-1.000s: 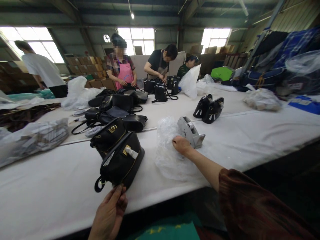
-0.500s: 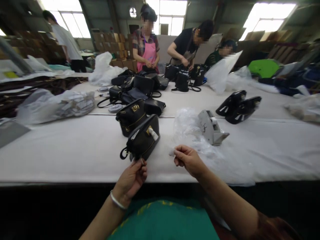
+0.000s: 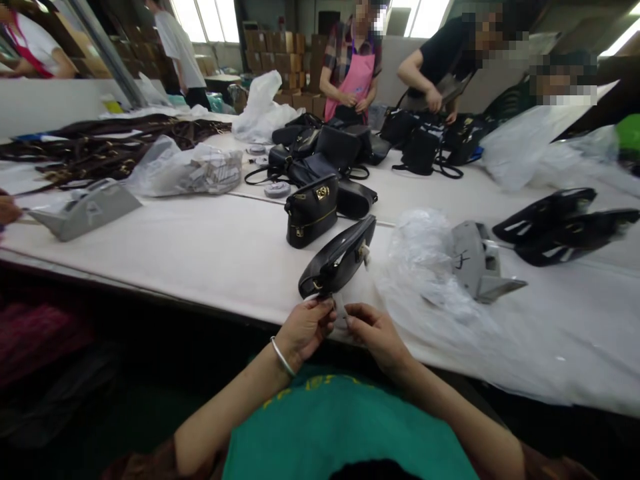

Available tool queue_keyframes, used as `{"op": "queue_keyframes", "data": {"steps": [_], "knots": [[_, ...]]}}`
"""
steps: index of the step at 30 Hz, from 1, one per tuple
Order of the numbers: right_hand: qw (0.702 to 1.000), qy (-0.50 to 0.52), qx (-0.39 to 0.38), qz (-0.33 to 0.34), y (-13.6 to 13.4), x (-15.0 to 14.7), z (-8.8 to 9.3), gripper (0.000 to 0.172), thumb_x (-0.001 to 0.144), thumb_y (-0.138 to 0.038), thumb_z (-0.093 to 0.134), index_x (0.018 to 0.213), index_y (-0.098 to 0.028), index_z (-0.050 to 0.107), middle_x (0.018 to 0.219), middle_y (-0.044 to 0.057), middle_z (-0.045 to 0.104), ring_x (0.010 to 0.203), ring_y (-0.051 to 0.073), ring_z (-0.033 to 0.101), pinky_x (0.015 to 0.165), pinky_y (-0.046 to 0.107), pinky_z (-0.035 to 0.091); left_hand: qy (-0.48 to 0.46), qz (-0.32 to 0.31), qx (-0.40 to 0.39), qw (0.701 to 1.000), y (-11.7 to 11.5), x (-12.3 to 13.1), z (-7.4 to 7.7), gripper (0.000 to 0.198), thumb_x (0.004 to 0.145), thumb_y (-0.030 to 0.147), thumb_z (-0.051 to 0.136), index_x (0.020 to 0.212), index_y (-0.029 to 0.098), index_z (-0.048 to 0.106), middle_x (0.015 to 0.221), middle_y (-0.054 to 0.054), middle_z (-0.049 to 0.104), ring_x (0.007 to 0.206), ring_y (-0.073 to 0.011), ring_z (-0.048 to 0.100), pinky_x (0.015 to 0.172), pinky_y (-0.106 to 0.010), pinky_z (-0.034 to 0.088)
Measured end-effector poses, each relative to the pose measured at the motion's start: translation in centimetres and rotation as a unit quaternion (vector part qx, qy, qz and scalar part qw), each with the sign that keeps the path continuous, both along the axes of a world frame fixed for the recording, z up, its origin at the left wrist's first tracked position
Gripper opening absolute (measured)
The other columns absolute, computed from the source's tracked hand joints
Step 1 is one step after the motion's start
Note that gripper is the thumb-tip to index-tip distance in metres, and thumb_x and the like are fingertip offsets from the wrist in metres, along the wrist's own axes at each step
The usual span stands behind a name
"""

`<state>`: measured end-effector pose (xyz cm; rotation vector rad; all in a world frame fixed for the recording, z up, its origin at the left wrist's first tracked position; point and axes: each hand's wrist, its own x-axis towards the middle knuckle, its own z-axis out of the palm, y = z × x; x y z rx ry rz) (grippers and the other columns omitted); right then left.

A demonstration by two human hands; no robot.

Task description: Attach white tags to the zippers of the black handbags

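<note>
Closer together than half a second ago in the head view, my right hand has come just beside my left hand. The right grip is pinched on a small translucent strip; the left pinches the near end of a tilted black leather-look bag by the white cloth-covered surface's edge. I judge I'm fitting the strip; the next move calls for steady alignment.

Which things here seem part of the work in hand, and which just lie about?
Seemingly in use: black handbag at the left hand; translucent strip at the right hand; nearest grey tape dispenser, probably.

Apparently lying about: brown straps; filled clear plastic bag.
</note>
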<state>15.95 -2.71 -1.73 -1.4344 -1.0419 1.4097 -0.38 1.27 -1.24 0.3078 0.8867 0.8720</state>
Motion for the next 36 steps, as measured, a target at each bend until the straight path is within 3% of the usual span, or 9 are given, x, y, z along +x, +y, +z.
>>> {"op": "queue_keyframes", "data": {"steps": [3,6,10,14,23,26,32,36], "knots": [[0.994,-0.091,0.059,0.008,1.0,0.4,0.9,0.035,0.076,-0.039,0.066,0.103,-0.017,0.073,0.088,0.006,0.072,0.072,0.018,0.061,0.065,0.030,0.048,0.025,-0.007,0.021,0.999,-0.1,0.2,-0.1,0.021,0.069,0.018,0.083,0.077,0.011,0.065,0.064,0.001,0.059,0.055,-0.0069,0.057,0.047,-0.015,0.047],[0.985,-0.149,0.087,0.001,2.3,-0.1,1.1,0.026,0.074,-0.038,0.067,0.089,-0.017,0.075,0.083,0.007,0.073,0.073,0.020,0.063,0.068,0.032,0.049,0.031,-0.018,0.035,0.999,-0.3,0.2,0.0,0.022,0.069,0.020,0.083,0.079,0.010,0.066,0.064,0.001,0.059,0.055,-0.0067,0.056,0.048,-0.015,0.046],[0.992,-0.105,0.069,-0.016,3.5,-1.2,0.1,0.019,0.072,-0.036,0.067,0.075,-0.019,0.074,0.070,0.004,0.069,0.061,0.018,0.059,0.057,0.030,0.047,0.046,-0.018,0.028,0.998,-0.1,-0.6,0.4,0.021,0.071,0.019,0.081,0.081,0.012,0.064,0.068,0.001,0.059,0.060,-0.0080,0.060,0.049,-0.016,0.046],[0.997,-0.069,0.036,-0.020,3.9,-1.9,-0.6,0.021,0.070,-0.038,0.068,0.073,-0.018,0.072,0.058,0.000,0.062,0.050,0.014,0.051,0.049,0.027,0.040,0.057,-0.032,0.017,0.998,0.4,-1.7,0.7,0.022,0.075,0.024,0.079,0.080,0.015,0.060,0.066,0.004,0.055,0.052,-0.0054,0.054,0.046,-0.015,0.045],[0.999,-0.019,0.033,-0.029,4.9,-3.2,-1.1,0.022,0.072,-0.040,0.069,0.072,-0.017,0.069,0.055,-0.003,0.055,0.049,0.011,0.045,0.047,0.025,0.035,0.128,-0.021,0.063,0.990,0.7,-2.1,1.1,0.033,0.070,0.037,0.082,0.084,0.015,0.062,0.072,0.002,0.057,0.051,-0.0040,0.049,0.047,-0.017,0.042],[0.999,-0.016,0.046,-0.023,5.0,-3.3,-1.5,0.023,0.073,-0.039,0.069,0.074,-0.017,0.070,0.056,-0.002,0.056,0.050,0.011,0.047,0.048,0.025,0.036,0.210,-0.006,0.139,0.968,0.2,-1.8,0.7,0.033,0.069,0.040,0.081,0.080,0.014,0.065,0.062,0.003,0.056,0.048,-0.0057,0.046,0.047,-0.019,0.038],[0.997,0.065,0.035,-0.011,4.9,-3.7,-1.2,0.026,0.072,-0.042,0.073,0.076,-0.017,0.069,0.055,-0.003,0.056,0.049,0.011,0.047,0.048,0.025,0.036,0.395,-0.013,0.245,0.885,-0.5,-1.8,0.6,0.018,0.079,0.034,0.070,0.078,0.016,0.072,0.053,0.001,0.057,0.051,-0.0113,0.050,0.050,-0.022,0.038],[0.991,0.131,-0.002,-0.027,4.7,-4.0,-0.7,0.034,0.065,-0.047,0.079,0.076,-0.017,0.067,0.058,-0.002,0.058,0.050,0.011,0.048,0.047,0.024,0.035,0.404,0.029,0.238,0.883,-0.8,-1.9,0.0,0.017,0.079,0.033,0.070,0.082,0.017,0.071,0.062,-0.001,0.064,0.057,-0.0125,0.055,0.056,-0.022,0.042]]}}
